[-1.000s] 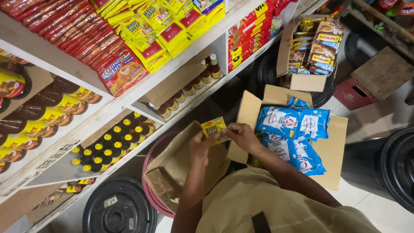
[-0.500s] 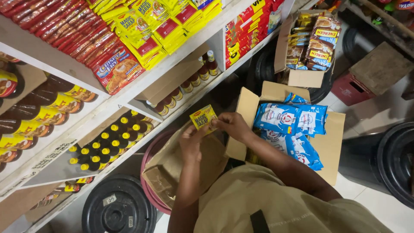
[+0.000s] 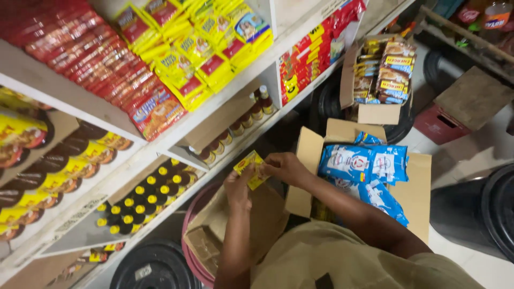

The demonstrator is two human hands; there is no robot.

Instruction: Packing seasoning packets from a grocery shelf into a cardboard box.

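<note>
Both of my hands hold one small yellow and red packet in front of the lower shelves. My left hand grips it from below. My right hand pinches its right edge. Under my hands sits an open brown cardboard box inside a round pink tub. To the right, another open cardboard box holds several blue and white pouches.
White shelves on the left carry red sachets, yellow packets, dark bottles with yellow caps and small jars. A carton of brown packets stands at the back. Black drums flank the floor.
My hands and the small packet stayed together in front of the shelves, shifting slightly left and up in view. My right hand now pinches the packet's edge.
</note>
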